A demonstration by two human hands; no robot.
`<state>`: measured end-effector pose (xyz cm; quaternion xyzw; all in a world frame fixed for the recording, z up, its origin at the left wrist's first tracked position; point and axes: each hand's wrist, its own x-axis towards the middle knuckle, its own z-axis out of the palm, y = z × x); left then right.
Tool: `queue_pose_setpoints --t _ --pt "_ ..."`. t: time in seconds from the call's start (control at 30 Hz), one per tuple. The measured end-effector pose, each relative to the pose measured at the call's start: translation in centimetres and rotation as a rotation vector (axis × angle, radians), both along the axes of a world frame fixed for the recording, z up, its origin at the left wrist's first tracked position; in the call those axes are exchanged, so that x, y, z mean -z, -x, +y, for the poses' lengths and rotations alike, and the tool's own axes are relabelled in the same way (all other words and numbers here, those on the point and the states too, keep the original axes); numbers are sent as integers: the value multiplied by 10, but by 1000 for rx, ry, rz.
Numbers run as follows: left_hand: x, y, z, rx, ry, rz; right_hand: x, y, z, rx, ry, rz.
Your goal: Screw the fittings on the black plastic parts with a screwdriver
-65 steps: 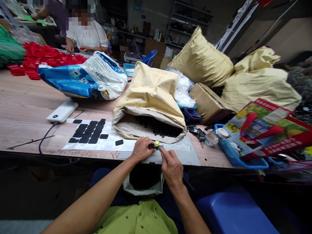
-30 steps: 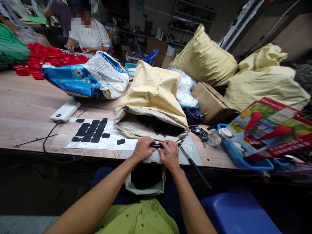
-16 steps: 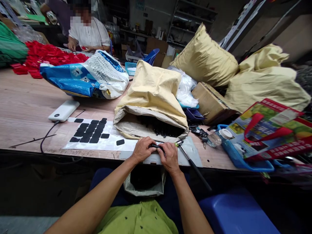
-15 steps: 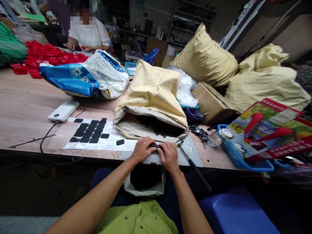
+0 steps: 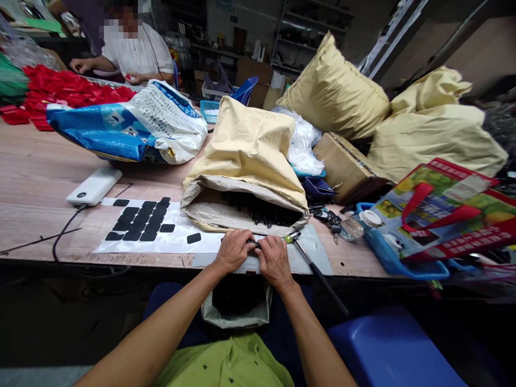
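At the table's front edge, a slim black part is pinched between my two hands; its exact kind is too small to make out. My left hand is closed on its left end, my right hand on its right end. Behind them lies a yellow sack with its mouth toward me, dark pieces showing inside. Beside my right hand a hammer rests, its black handle sticking out past the edge. Left of my hands, a white sheet carries several black rounded pads.
An open bag sits below the edge at my lap. Left are a white power bank with a cable and a blue-white sack. Right are keys, a plastic jar, a blue basket and a shopping bag. A co-worker sits behind.
My hands have drawn slightly closer together, so less of the black part shows. The whole view has shifted a little. The co-worker's hands have moved apart.
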<state>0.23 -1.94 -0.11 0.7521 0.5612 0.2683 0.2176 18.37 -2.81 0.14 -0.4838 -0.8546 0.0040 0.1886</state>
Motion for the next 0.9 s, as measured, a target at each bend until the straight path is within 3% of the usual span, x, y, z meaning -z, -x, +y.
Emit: queue_pose_setpoints --t 0.3,0.57,0.9 --pt "-5 -2 -2 1 36 -14 2 -1 -1 -36 -10 33" --pt "-2 6 -2 26 -19 -234 3 -5 -2 -1 -7 209" --pt "-1 8 1 77 -6 -284 3 -7 0 5 28 274"
